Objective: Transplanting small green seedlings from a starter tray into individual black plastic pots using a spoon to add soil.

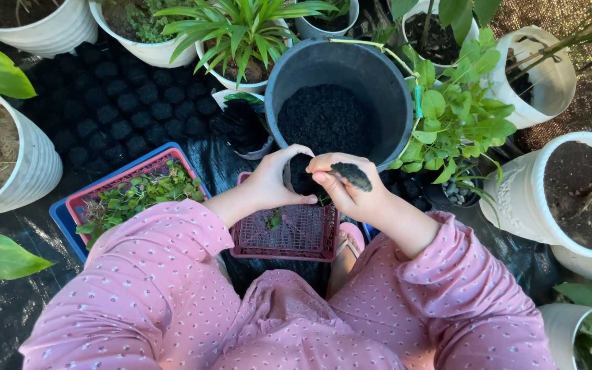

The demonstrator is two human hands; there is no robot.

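Head camera looks steeply down, close over the lap and pots.

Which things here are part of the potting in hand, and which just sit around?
In use: left hand holding small black pot; right hand with soil; large black soil bucket; maroon mesh tray.
Around: white ribbed pots; blue-and-red seedling crate.

Left hand (277,179) is covering most of the small black bag (301,175); white pots (9,161) are running off the edges.

Black plastic sheet (8,308) on the ground, big black bucket (378,75) on it, white pots (29,164) around the bucket, maroon crate (289,236) before it, seedling trays (70,212) left
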